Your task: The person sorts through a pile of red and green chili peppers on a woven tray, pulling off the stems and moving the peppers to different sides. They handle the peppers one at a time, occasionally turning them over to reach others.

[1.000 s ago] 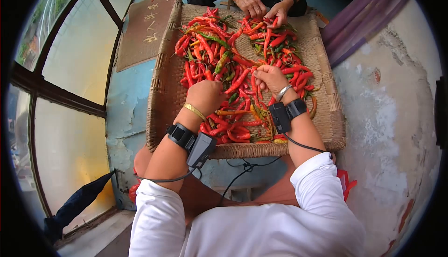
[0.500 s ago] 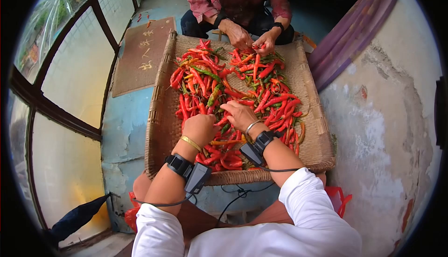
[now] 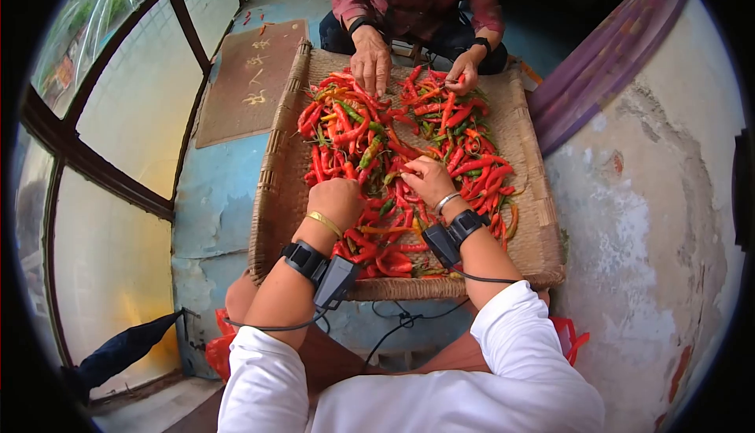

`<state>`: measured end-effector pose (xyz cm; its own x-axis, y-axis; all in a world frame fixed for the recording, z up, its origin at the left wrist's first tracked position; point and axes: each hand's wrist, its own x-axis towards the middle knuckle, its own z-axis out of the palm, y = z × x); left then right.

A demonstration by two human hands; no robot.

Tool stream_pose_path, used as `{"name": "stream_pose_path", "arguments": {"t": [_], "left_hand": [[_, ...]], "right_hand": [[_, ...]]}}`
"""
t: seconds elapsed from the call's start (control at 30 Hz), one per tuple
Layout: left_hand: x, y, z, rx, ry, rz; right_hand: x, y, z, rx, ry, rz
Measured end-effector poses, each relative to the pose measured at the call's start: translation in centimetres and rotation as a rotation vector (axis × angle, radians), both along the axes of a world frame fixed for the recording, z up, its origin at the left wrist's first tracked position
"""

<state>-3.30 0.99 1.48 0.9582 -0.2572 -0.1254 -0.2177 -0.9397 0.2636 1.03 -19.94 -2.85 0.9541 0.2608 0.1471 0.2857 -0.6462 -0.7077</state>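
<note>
Red, orange and green chili peppers [image 3: 481, 181] lie heaped in a shallow woven basket [image 3: 267, 221]. My left hand [image 3: 336, 201], with a gold bracelet at the wrist, is curled closed at the left side of the near heap. Its fingertips are hidden behind the hand. To its right, my right hand [image 3: 429, 180], wearing a silver bracelet, is closed in a pinch just above the peppers in the middle. What its fingers hold, if anything, is too small to tell. Both my wrists wear black strapped devices.
Across the basket sits a person whose one hand [image 3: 371, 62] reaches down to the left heap and whose other hand [image 3: 464, 71] pinches near the right heap. A brown mat [image 3: 236, 118] lies by the windows. A purple curtain [image 3: 598, 71] hangs along the right wall.
My right hand has shifted right, away from my left hand, which stays near the same spot. The other person's hands, together before, have parted, one moving left to the peppers.
</note>
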Motion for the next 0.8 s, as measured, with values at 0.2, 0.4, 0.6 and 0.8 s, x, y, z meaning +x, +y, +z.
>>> {"name": "stream_pose_path", "arguments": {"t": [0.2, 0.4, 0.6, 0.8], "left_hand": [[0.2, 0.4, -0.9, 0.01, -0.029, 0.028], [0.6, 0.5, -1.0, 0.04, -0.037, 0.035], [1.0, 1.1, -1.4, 0.072, -0.042, 0.051], [1.0, 1.3, -2.8, 0.049, -0.049, 0.013]], "right_hand": [[0.8, -3.2, 2.1, 0.623, 0.41, -0.402], [1.3, -3.0, 2.0, 1.073, 0.4, -0.258], [0.6, -1.9, 0.6, 0.623, 0.505, -0.249], [-2.2, 4.0, -0.6, 0.454, 0.581, 0.135]]}}
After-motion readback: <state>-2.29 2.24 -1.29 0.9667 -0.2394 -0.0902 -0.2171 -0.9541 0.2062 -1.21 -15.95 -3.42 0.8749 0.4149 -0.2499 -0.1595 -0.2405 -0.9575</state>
